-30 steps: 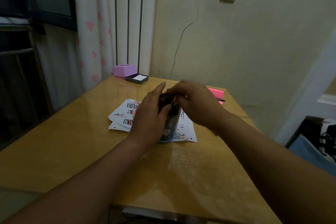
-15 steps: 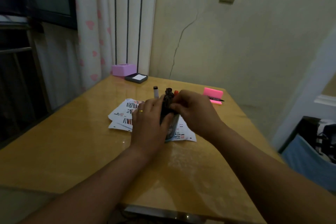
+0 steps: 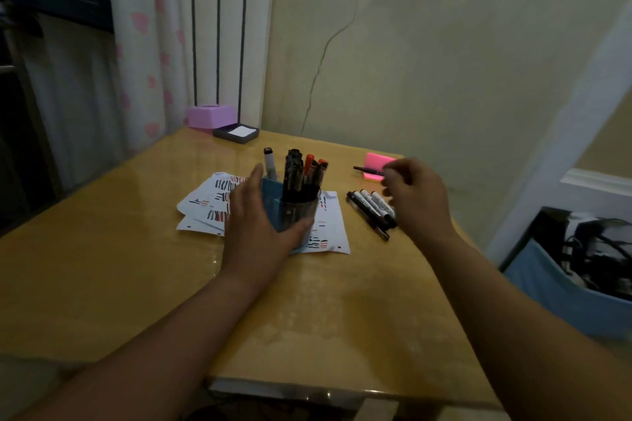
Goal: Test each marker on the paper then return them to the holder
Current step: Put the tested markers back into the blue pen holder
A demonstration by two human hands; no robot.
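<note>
Looks well along but unfinished. Plenty of black and red strokes already on the paper (image 3: 333, 232) beneath the left hand (image 3: 260, 232); a full cluster of markers (image 3: 294, 174) upright in the blue holder (image 3: 273, 195), gripped round its side by that hand. Just under the right hand (image 3: 417, 202), loosely curled and seemingly holding nothing, a few loose markers (image 3: 371, 210) flat on the table (image 3: 102, 267), probably yet to go in. White and black barrels, apparently capped.
</note>
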